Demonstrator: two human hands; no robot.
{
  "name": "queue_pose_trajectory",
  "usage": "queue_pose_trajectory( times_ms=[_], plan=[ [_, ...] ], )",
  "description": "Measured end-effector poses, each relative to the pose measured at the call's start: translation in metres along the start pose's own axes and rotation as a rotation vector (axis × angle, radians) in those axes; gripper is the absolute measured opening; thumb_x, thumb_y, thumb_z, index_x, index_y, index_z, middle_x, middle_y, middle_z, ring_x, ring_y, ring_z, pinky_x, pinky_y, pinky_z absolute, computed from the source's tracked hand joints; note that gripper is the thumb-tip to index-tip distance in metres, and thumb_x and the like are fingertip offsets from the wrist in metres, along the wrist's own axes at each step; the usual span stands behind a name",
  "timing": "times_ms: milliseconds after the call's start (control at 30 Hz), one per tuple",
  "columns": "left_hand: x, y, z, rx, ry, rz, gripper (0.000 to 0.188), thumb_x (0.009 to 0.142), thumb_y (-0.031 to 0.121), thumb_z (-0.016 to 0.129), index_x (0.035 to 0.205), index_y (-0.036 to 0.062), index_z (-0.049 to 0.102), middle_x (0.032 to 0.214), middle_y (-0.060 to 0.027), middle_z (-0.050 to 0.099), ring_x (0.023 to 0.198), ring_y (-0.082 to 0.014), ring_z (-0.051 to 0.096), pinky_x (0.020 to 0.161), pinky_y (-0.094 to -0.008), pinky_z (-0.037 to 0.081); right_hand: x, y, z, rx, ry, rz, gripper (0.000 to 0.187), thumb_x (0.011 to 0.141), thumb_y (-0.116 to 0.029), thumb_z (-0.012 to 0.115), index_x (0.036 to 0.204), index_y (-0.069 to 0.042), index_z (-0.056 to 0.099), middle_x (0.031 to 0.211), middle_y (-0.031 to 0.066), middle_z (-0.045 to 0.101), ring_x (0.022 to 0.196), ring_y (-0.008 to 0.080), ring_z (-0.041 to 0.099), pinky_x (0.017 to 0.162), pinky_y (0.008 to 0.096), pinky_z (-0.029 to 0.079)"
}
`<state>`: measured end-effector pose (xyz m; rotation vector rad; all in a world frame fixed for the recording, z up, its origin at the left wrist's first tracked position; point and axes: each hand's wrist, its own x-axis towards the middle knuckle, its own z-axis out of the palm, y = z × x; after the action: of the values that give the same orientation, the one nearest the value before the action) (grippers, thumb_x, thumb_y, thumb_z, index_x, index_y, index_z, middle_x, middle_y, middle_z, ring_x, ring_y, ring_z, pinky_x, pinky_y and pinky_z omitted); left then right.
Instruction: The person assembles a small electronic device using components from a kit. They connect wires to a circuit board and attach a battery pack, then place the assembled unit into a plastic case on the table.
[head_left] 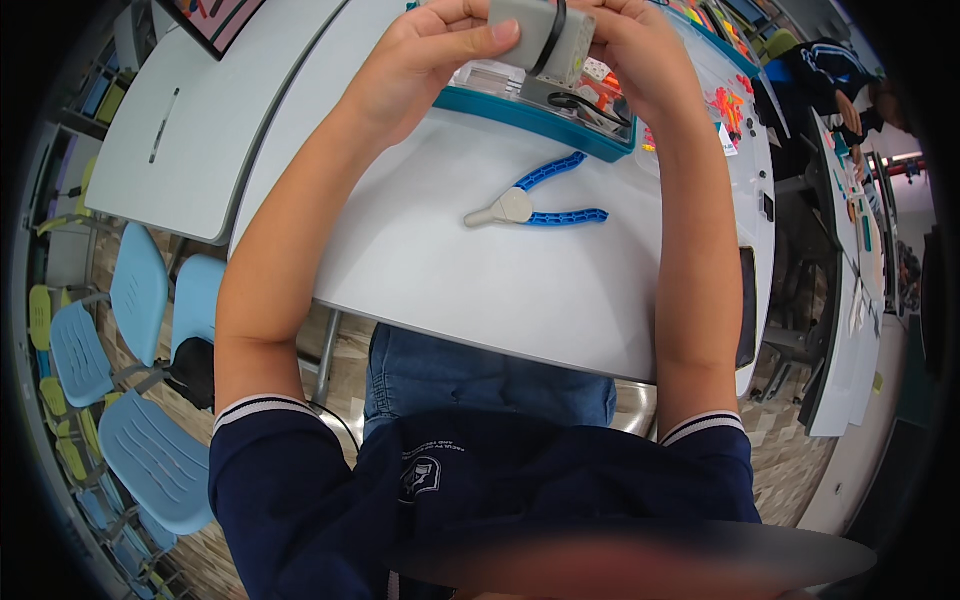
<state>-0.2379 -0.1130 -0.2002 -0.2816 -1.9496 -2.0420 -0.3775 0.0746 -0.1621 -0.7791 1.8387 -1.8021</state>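
Both my hands are raised at the top of the view, over a teal-edged tray (530,118). My left hand (425,65) grips the left side of a grey plastic box (520,42), its thumb lying along the face. Around the box runs a black cable or band. My right hand (640,45) is closed on the box's right end, with its fingertips partly hidden behind it. Below the tray, plastic pliers (513,207) with blue handles and a light grey head lie spread on the white table (450,270).
Inside the tray are a coiled black cable (590,105) and red and white parts. Small orange and pink pieces (735,110) lie to the right. A dark flat object (746,305) sits at the right edge. Blue chairs (155,460) stand left; another person (825,75) is at far right.
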Motion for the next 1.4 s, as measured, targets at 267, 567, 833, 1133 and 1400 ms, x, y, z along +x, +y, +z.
queue_pose_trajectory(
  times_ms=[267, 567, 833, 1133, 1400],
  plan=[
    [0.0, -0.003, 0.001, 0.355, 0.113, -0.018, 0.041, 0.084, 0.042, 0.079, 0.109, 0.0087, 0.075, 0.098, -0.0048, 0.074, 0.096, -0.0141, 0.066, 0.093, -0.0279, 0.042, -0.026, -0.036, 0.013, -0.098, 0.153, -0.241, 0.013, 0.097, -0.007, 0.068, 0.089, -0.001, 0.061, 0.084, 0.0135, 0.073, 0.069, 0.0143, 0.069, 0.064, 0.0255, 0.055],
    [0.001, 0.001, 0.0, 0.409, 0.163, -0.06, 0.03, 0.08, 0.035, 0.084, 0.096, 0.0111, 0.075, 0.087, -0.0013, 0.073, 0.085, -0.0096, 0.065, 0.083, -0.0226, 0.044, -0.037, -0.042, 0.037, -0.427, 0.126, -0.715, 0.013, 0.092, -0.004, 0.073, 0.085, 0.003, 0.066, 0.077, 0.009, 0.073, 0.069, 0.0113, 0.068, 0.064, 0.0244, 0.053],
    [0.005, 0.001, -0.016, 0.283, 0.268, -0.009, 0.035, 0.09, 0.029, 0.076, 0.111, 0.0018, 0.071, 0.103, -0.0106, 0.075, 0.101, -0.0185, 0.071, 0.096, -0.0294, 0.051, -0.037, -0.033, 0.048, -0.738, 0.173, -1.069, 0.007, 0.082, 0.002, 0.072, 0.087, -0.001, 0.069, 0.084, 0.0096, 0.071, 0.073, 0.0224, 0.069, 0.064, 0.0312, 0.053],
    [0.003, 0.003, -0.011, -0.123, 0.228, -0.125, 0.04, 0.101, 0.025, 0.061, 0.124, -0.0083, 0.065, 0.117, -0.0197, 0.07, 0.107, -0.0296, 0.072, 0.105, -0.0385, 0.055, -0.034, -0.012, 0.055, -0.837, 0.157, -1.026, 0.007, 0.083, 0.0, 0.071, 0.088, -0.005, 0.071, 0.084, 0.0094, 0.068, 0.076, 0.0294, 0.068, 0.068, 0.0375, 0.053],
    [0.003, 0.0, -0.009, -0.168, 0.32, -0.18, 0.041, 0.102, 0.03, 0.061, 0.123, -0.0048, 0.066, 0.111, -0.0128, 0.067, 0.104, -0.0254, 0.073, 0.104, -0.0364, 0.057, -0.033, -0.013, 0.053, -0.929, 0.089, -1.112, 0.01, 0.082, -0.003, 0.073, 0.092, -0.003, 0.071, 0.087, 0.0106, 0.067, 0.078, 0.029, 0.066, 0.07, 0.0377, 0.052]
  ],
)
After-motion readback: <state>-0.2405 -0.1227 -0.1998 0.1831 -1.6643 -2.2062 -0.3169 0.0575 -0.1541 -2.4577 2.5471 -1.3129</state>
